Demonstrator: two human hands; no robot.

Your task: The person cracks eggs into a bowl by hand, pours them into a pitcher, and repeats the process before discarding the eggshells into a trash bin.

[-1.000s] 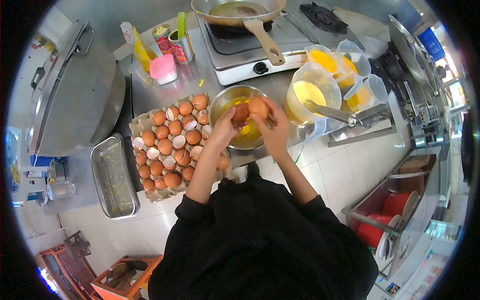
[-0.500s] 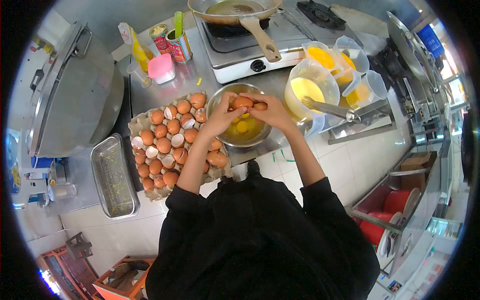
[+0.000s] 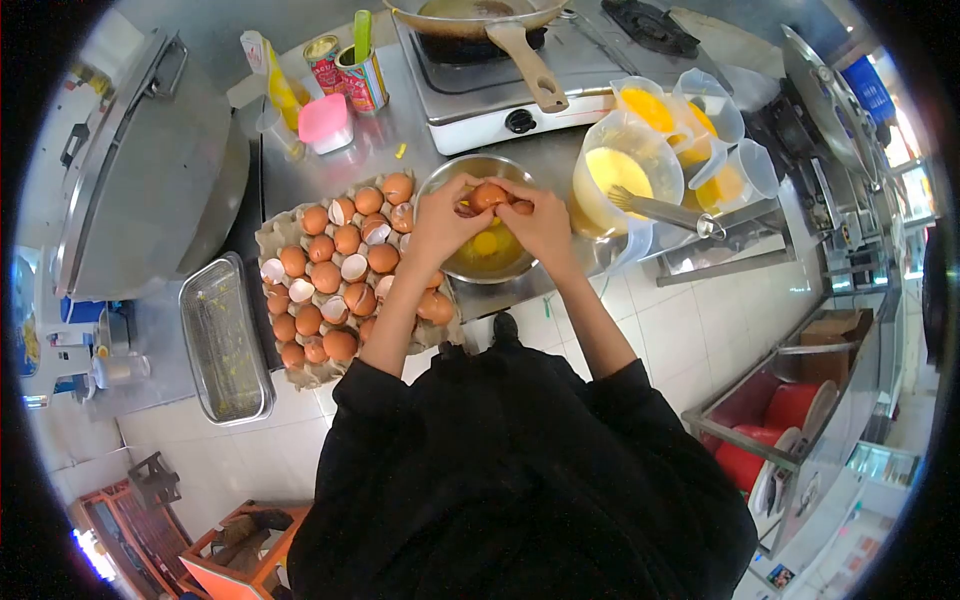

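Observation:
A brown egg [image 3: 488, 194] is held between the fingertips of both hands over a metal bowl [image 3: 498, 279]. My left hand [image 3: 445, 220] grips it from the left, its fingers closed around that side. From the other side my right hand [image 3: 540, 222] holds it, with a second brown piece of egg or shell [image 3: 521, 207] tucked at its fingers. Below them, a yolk [image 3: 486, 243] floats in clear egg white in the bowl. Left of the bowl lies a cardboard egg tray [image 3: 268, 240] with many brown eggs and several broken shells.
A jug of yellow liquid [image 3: 640, 150] with a whisk [image 3: 665, 208] stands right of the bowl, beside smaller jugs [image 3: 750, 170]. Behind is a gas stove [image 3: 480, 128] with a frying pan [image 3: 528, 62]. Cans [image 3: 362, 82], a pink-lidded tub [image 3: 327, 125] and a wire-mesh tray [image 3: 228, 345] stand leftward.
The egg has turned in my fingers and now shows a rounder end. Both hands stay over the bowl, and the whole view has shifted slightly.

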